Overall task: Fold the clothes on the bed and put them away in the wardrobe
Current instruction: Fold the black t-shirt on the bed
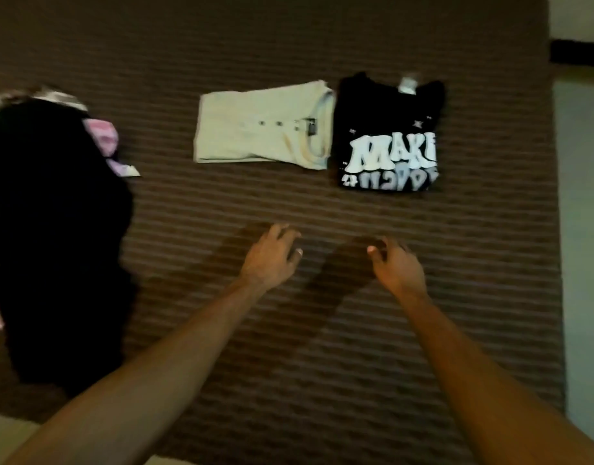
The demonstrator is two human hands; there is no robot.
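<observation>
**On the bed: two shirts folded, pile still waiting**

On the bed, brown striped cover, two garments already sit folded side by side at the far end: a beige button-front top and, touching its right edge, a black printed T-shirt with white lettering.

Left hand and right hand both hover over bare cover, near the folded pair but short of it. Grip state: fingers on both loosely curled, relaxed, nothing held. Frame is motion-blurred, so whether fingertips touch the cover can't be told.

Unfolded pile lies at the left edge: mostly dark fabric, with pink and pale pieces showing at its top and side. Well apart from both hands.

Read on the step: between garments. Folding is partly done, nothing is in hand, and the wardrobe is not in view.

Next move likely calls for:
- reach left to the pile, pick one garment off the top
- spread it flat on the open stretch of cover in front of the hands
- or, if stacking first, slide one folded shirt onto the other

Risk: dark fabric in low light, so edges and seams are hard to pick out.
</observation>
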